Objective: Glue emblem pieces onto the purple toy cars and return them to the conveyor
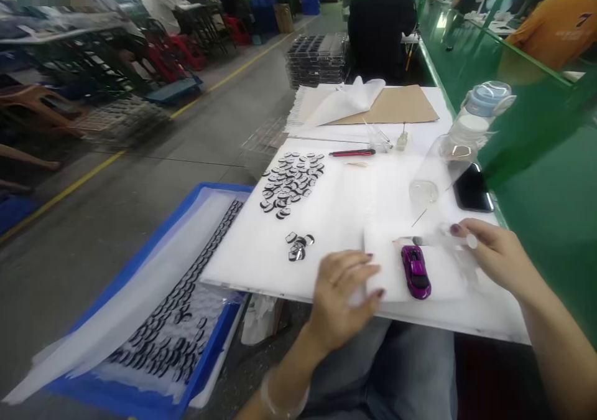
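A small purple toy car (pixel 416 272) lies on a white foam pad (pixel 448 277) at the near edge of the white board (pixel 345 208). My left hand (pixel 344 295) rests at the pad's left edge, fingers curled, touching the foam. My right hand (pixel 494 253) is just right of the car and pinches a thin clear syringe-like tool (pixel 436 241) whose tip points left above the car. A few small black-and-silver parts (pixel 298 246) lie left of my left hand. A larger heap of the same parts (pixel 291 183) lies farther back.
A blue crate (pixel 144 302) lined with white foam and rows of parts sits low at left. A black phone (pixel 472 188), a water bottle (pixel 480 112), a red pen (pixel 352 153), cardboard (pixel 396 106) and a green conveyor (pixel 536 177) are at right. A person in black (pixel 380 22) sits ahead.
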A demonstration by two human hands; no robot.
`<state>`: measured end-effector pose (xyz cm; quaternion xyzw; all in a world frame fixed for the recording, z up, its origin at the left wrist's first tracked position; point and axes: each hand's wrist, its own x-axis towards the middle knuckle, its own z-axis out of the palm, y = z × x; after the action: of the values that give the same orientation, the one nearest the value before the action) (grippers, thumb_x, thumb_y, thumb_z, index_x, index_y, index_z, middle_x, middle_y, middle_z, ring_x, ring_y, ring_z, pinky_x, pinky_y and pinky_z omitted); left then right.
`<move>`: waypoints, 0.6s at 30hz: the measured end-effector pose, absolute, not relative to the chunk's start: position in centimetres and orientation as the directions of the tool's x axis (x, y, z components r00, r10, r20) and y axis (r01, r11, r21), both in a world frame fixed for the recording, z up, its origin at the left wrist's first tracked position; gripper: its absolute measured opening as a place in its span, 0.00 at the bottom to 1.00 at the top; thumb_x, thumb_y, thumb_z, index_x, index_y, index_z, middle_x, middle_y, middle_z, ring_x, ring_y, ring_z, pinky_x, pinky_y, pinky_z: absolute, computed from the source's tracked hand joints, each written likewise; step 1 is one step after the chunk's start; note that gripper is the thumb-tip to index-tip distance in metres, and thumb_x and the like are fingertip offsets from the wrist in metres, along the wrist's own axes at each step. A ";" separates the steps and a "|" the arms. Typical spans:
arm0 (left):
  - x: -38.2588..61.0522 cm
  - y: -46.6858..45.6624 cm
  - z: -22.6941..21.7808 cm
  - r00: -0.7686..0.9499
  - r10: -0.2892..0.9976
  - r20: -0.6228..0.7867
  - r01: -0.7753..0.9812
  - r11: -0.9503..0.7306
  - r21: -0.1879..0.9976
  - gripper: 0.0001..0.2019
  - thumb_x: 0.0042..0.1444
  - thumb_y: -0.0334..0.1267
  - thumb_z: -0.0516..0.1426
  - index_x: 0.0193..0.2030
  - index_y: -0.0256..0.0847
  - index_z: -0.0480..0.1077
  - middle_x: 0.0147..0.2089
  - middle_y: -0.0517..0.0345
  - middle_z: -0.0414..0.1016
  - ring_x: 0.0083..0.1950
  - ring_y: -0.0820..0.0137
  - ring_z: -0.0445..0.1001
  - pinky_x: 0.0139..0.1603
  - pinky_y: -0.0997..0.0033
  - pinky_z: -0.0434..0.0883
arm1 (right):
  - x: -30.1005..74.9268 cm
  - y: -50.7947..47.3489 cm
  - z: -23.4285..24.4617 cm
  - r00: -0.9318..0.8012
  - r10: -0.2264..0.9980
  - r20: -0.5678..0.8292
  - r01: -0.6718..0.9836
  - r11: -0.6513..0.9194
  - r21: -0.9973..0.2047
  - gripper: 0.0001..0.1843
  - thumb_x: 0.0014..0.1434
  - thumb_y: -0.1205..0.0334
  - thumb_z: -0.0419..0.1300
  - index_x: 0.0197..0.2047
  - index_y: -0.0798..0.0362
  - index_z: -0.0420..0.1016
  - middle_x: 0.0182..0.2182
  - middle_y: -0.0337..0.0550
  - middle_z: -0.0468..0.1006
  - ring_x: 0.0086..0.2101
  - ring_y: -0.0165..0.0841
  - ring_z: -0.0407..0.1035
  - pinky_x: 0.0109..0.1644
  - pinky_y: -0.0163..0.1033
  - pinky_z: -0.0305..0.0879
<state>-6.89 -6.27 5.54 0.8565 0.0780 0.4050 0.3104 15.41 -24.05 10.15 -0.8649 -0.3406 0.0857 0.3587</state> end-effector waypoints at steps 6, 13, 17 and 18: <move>-9.7 2.6 5.3 0.675 0.639 0.369 0.448 -0.752 0.484 0.11 0.60 0.39 0.57 0.45 0.48 0.80 0.48 0.52 0.81 0.51 0.52 0.73 0.50 0.47 0.71 | 17.2 -25.1 10.7 0.984 0.129 0.121 0.150 -0.238 -0.960 0.03 0.50 0.62 0.64 0.26 0.48 0.77 0.39 0.48 0.76 0.40 0.46 0.67 0.35 0.46 0.59; -9.0 3.8 4.1 0.763 0.567 0.311 0.409 -0.796 0.447 0.12 0.60 0.39 0.55 0.44 0.51 0.80 0.48 0.54 0.82 0.51 0.51 0.73 0.48 0.47 0.70 | 18.6 -27.2 11.6 0.968 0.175 0.178 0.121 0.296 -0.947 0.14 0.52 0.60 0.62 0.21 0.45 0.61 0.20 0.41 0.58 0.21 0.37 0.53 0.27 0.49 0.53; -8.3 2.9 4.2 0.803 0.516 0.299 0.374 -0.826 0.422 0.15 0.61 0.35 0.52 0.47 0.50 0.79 0.50 0.54 0.81 0.51 0.52 0.73 0.48 0.47 0.69 | 17.1 -26.4 12.3 0.932 0.241 0.270 0.238 0.155 -0.959 0.20 0.57 0.55 0.62 0.21 0.47 0.57 0.17 0.35 0.47 0.18 0.30 0.41 0.22 0.42 0.41; -8.1 2.8 4.3 0.795 0.524 0.304 0.388 -0.826 0.409 0.14 0.61 0.38 0.53 0.47 0.49 0.79 0.50 0.53 0.81 0.52 0.51 0.73 0.48 0.47 0.69 | 16.9 -25.9 12.4 0.930 0.215 0.298 0.276 0.126 -0.953 0.18 0.57 0.55 0.63 0.23 0.47 0.60 0.18 0.35 0.51 0.19 0.30 0.44 0.22 0.41 0.42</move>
<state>-8.15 2.77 4.25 0.9330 0.2445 0.2062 0.1650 16.87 -25.95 12.38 -0.6607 -0.1858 -0.0208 0.7270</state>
